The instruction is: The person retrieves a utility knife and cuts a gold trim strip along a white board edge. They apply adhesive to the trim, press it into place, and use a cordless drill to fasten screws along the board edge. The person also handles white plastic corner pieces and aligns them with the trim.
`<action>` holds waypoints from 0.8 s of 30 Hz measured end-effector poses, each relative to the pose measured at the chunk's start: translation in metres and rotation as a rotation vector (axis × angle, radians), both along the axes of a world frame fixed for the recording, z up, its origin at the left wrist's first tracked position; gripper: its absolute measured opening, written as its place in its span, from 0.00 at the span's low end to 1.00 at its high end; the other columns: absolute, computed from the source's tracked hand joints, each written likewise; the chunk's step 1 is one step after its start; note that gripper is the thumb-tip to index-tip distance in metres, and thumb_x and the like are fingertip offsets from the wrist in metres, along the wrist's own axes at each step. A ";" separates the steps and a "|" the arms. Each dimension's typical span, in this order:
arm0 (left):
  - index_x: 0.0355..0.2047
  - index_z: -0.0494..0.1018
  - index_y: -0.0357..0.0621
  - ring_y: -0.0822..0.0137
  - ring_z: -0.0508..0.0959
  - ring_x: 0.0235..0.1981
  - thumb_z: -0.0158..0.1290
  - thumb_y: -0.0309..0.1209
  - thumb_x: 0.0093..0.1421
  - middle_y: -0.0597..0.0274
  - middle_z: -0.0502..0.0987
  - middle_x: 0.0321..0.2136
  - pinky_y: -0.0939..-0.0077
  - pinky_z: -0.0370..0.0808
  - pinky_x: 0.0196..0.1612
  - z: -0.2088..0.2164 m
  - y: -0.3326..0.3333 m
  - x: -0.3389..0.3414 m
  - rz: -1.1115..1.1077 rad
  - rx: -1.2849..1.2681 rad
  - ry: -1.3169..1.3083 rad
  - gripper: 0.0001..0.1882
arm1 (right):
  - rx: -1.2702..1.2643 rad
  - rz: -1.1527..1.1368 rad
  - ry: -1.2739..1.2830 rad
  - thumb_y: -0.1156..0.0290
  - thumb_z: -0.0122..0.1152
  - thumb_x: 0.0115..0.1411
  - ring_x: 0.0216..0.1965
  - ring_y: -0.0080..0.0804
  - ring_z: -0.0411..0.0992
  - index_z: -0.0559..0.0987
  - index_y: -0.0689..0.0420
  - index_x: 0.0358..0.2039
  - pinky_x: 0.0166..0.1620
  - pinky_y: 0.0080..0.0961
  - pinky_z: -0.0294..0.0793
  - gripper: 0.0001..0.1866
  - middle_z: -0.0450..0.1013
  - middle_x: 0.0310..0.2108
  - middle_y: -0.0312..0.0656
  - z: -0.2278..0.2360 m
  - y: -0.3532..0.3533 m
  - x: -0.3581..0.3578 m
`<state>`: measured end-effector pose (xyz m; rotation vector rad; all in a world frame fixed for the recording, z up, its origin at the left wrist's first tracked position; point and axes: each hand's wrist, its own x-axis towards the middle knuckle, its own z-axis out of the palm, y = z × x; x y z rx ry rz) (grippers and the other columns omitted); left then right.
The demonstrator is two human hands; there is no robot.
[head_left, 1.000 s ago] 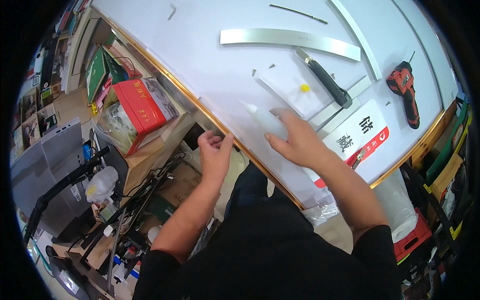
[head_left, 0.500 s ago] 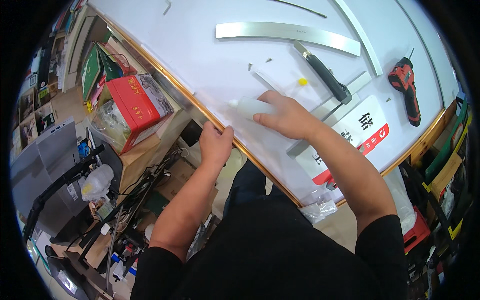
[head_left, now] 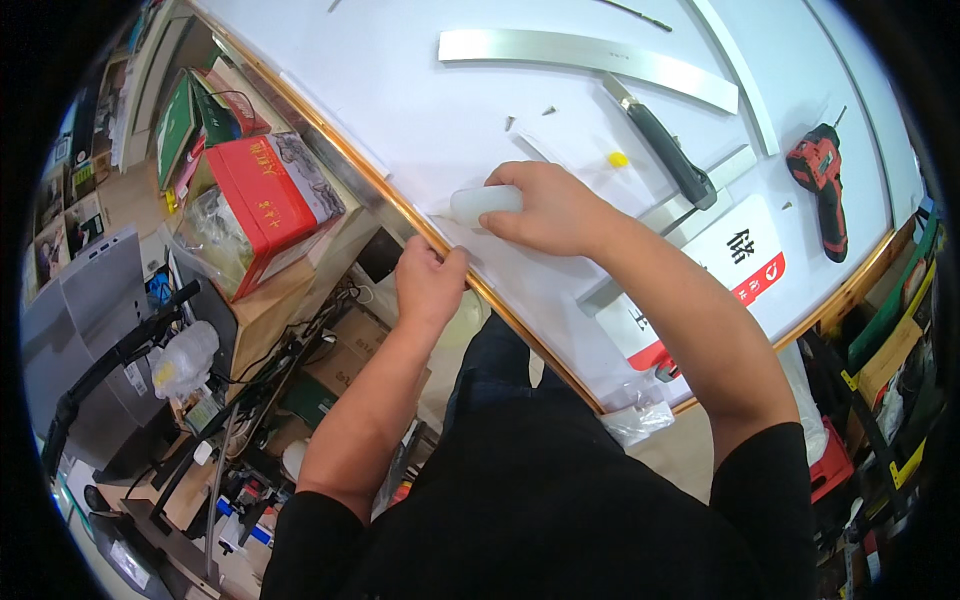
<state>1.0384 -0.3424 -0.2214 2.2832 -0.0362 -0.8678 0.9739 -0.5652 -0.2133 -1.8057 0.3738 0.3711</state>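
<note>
My right hand [head_left: 545,210] is closed round a translucent white squeeze bottle [head_left: 482,205]. The bottle lies tilted low over the white tabletop, its narrow end towards the wooden edge strip [head_left: 405,205]. My left hand [head_left: 430,285] is closed at that strip, thumb and fingers pressed together; whatever is between them is hidden. A small yellow cap [head_left: 618,160] rests beyond the right hand. Beside it lies a utility knife [head_left: 660,145] with a dark handle.
Metal strips [head_left: 590,58], a few screws [head_left: 549,110] and a red-black cordless drill [head_left: 822,185] lie on the white table. A printed white-and-red sign [head_left: 745,235] sits under my right forearm. Left of the table, a red box [head_left: 265,210] stands on a cluttered desk.
My right hand has brought the bottle left and a little nearer the edge strip. My left hand stays at the strip. The whole view has shifted slightly.
</note>
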 end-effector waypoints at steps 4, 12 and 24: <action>0.34 0.76 0.33 0.63 0.82 0.26 0.61 0.31 0.56 0.55 0.81 0.25 0.66 0.79 0.34 -0.005 0.002 -0.001 0.022 0.043 -0.044 0.12 | -0.083 0.026 -0.056 0.57 0.68 0.56 0.43 0.53 0.80 0.81 0.64 0.48 0.49 0.40 0.78 0.26 0.81 0.39 0.60 0.001 -0.001 0.013; 0.33 0.75 0.32 0.57 0.83 0.26 0.60 0.32 0.55 0.51 0.81 0.24 0.64 0.78 0.35 -0.009 0.002 0.001 -0.006 0.072 -0.065 0.13 | -0.129 0.000 -0.043 0.58 0.69 0.58 0.43 0.55 0.80 0.76 0.67 0.52 0.48 0.40 0.79 0.28 0.80 0.39 0.62 0.013 -0.002 0.038; 0.32 0.74 0.31 0.56 0.82 0.27 0.60 0.32 0.54 0.50 0.81 0.23 0.63 0.78 0.35 -0.010 0.004 0.001 -0.009 0.049 -0.052 0.14 | -0.104 -0.060 -0.080 0.60 0.70 0.57 0.40 0.54 0.81 0.77 0.68 0.50 0.46 0.39 0.79 0.27 0.81 0.36 0.61 0.008 0.001 0.037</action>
